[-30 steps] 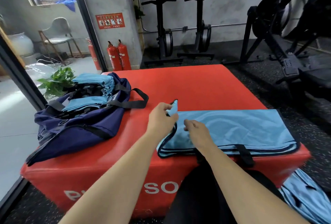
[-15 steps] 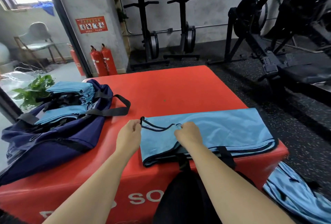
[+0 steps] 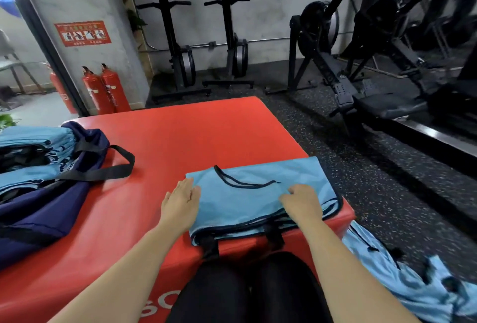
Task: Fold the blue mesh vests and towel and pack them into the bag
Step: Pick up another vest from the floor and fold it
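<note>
A light blue mesh vest point(image 3: 258, 193) with dark trim lies folded on the near right corner of the red padded block point(image 3: 196, 131). My left hand point(image 3: 180, 204) lies flat with straight fingers on the vest's left edge. My right hand point(image 3: 302, 201) rests on the vest's right part with fingers bent down into the cloth. The navy bag point(image 3: 46, 204) sits open at the block's left end, with folded blue vests point(image 3: 33, 137) stacked in it. More loose blue vests point(image 3: 402, 279) lie on the floor at my lower right.
Red fire extinguishers point(image 3: 105, 90) stand by the pillar behind the block. Black exercise machines point(image 3: 343, 70) line the back wall and the right side. The dark speckled floor point(image 3: 374, 180) runs along the block's right. The bag's black strap point(image 3: 108, 168) lies on the block.
The vest's left part has been folded over to the right, so the vest is now narrower. My left hand let go of the corner and lies flat. The view swung right.
</note>
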